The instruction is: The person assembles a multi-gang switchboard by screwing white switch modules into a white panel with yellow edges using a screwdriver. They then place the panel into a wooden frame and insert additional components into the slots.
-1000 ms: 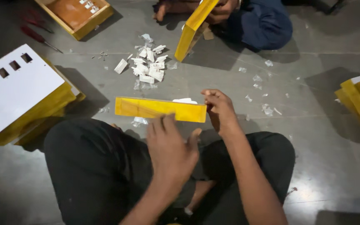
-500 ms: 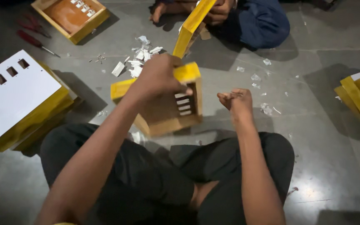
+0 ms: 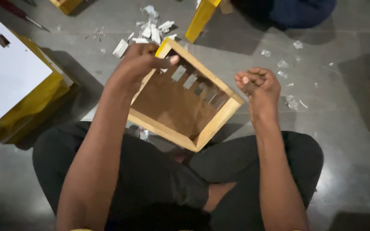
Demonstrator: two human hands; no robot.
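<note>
1. We hold the wooden box [image 3: 180,100] with our left hand [image 3: 140,64], fingers pinching its far yellow rim; the box is tilted above our lap, open side toward us.
2. Our right hand [image 3: 258,85] is just beside the right corner, fingers curled together, perhaps around something small.
3. White scraps [image 3: 150,30] lie behind on the floor [image 3: 330,128].

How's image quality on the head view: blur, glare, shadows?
Head view: dim overall; left hand and right hand slightly soft, wooden box reasonably sharp; soft glare on the grey floor at lower right; white panel bright, near blown out; broad soft shadows beside the boxes.
</note>
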